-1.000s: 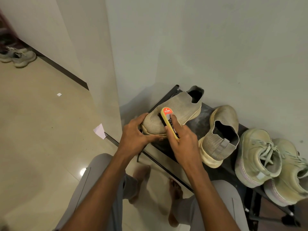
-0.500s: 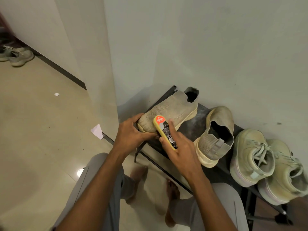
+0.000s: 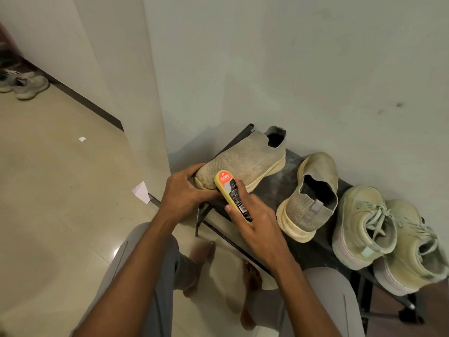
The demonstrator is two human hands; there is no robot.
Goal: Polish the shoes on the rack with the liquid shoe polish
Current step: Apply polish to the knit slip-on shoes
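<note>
In R hand (image 3: 252, 215): polish btl (image 3: 232, 194).

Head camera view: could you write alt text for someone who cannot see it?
A seated person's left hand steadies a beige knit slip-on shoe on a black shoe rack while the right hand presses a yellow polish bottle against its toe. Its mate and two laced sneakers sit to the right, against a pale wall.

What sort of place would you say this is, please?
Probably a home entryway or hallway: a low black shoe rack against a plain wall, a glossy tiled floor, and more sneakers by the skirting.
</note>
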